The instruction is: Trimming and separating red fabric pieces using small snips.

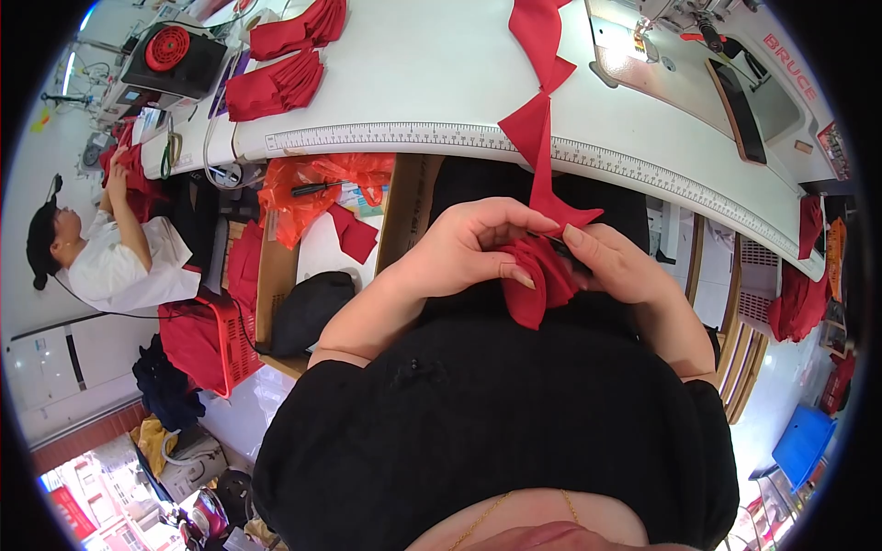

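Observation:
Gathered red fabric pieces (534,282) are gripped between the thumb and fingers of my left hand (482,241), just in front of my body. My right hand (606,262) is closed around a small dark tool (548,239), mostly hidden by the fingers, at the upper edge of the bunch; its exact kind cannot be told. From my hands a chain of joined red fabric pieces (542,138) runs up over the table edge and across the white sewing table (427,82). Two stacks of folded red fabric (275,86) lie at the table's upper left.
A ruler strip (413,134) lines the table edge. A sewing machine (751,41) and a phone (736,110) are at the upper right. Below the table at left stands a cardboard box (279,275) with an orange plastic bag (296,196). A person (117,255) works farther left beside a red basket (238,344).

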### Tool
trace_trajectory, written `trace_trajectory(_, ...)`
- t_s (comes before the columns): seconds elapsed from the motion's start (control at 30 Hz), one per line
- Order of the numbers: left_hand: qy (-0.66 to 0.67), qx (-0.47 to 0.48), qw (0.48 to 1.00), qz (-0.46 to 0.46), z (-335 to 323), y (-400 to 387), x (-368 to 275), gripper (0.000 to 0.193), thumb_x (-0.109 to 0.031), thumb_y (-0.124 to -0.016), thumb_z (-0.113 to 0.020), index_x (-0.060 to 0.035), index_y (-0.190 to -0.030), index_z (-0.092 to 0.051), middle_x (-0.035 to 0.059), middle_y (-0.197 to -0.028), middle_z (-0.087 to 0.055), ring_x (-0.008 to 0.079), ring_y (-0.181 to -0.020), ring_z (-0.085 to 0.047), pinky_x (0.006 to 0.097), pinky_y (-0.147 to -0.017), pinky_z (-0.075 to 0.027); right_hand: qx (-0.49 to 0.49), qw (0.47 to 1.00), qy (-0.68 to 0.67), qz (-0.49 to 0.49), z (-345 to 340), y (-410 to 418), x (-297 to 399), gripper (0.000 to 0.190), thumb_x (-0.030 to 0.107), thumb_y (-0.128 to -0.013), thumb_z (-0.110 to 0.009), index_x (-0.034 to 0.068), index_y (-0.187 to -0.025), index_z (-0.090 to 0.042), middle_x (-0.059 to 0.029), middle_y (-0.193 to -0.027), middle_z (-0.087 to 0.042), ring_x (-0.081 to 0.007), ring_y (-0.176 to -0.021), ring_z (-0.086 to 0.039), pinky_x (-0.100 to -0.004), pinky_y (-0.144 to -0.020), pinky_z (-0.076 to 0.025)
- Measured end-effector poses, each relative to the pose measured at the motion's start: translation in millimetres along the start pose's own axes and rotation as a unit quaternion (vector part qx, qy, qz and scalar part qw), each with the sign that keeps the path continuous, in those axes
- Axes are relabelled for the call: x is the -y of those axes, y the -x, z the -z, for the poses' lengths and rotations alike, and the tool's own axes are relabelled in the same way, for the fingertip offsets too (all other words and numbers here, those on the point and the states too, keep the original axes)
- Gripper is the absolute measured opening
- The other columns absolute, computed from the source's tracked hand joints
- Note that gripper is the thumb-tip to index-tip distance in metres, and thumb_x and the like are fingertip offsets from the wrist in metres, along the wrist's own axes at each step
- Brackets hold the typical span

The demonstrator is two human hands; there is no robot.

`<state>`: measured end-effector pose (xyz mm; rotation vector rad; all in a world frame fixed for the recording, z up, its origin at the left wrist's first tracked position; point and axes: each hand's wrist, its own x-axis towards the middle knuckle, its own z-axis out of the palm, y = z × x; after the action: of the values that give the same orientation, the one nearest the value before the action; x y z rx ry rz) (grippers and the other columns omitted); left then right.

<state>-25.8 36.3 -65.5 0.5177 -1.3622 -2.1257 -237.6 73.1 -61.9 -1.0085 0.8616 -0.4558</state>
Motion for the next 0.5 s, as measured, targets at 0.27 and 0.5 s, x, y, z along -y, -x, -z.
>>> trace_trajectory(0.27,-0.262,-0.022,0.965,-0.006,0.0,2.3,-8.6,0.036,0.018,-0.066,-0.056,0.0030,-0.098,-0.057,0.0069,-0.093,-0.052,0.0149,-0.090,-0.056,0.0243,-0.073,-0.050,-0.031,0.999,-0.001,0.015,-8.3,-0.1,-0.8,0.044,0.043,-0.090,-0.038,0.006,-0.069,-0.048,0.0030,-0.058,-0.040,-0.0039,-0.050,-0.032,-0.0177,-0.043,-0.023)
trace_trajectory(0.5,-0.262,-0.046,0.964,0.001,1.0,1.1,-6.6,0.035,0.020,-0.066,-0.053,0.0041,-0.096,-0.057,0.0066,-0.092,-0.052,0.0142,-0.087,-0.056,0.0242,-0.071,-0.052,-0.091,0.993,0.038,0.069,-7.2,4.4,6.1,0.047,0.043,-0.091,-0.033,0.008,-0.062,-0.041,0.0034,-0.055,-0.036,-0.0042,-0.047,-0.027,-0.0190,-0.042,-0.022)
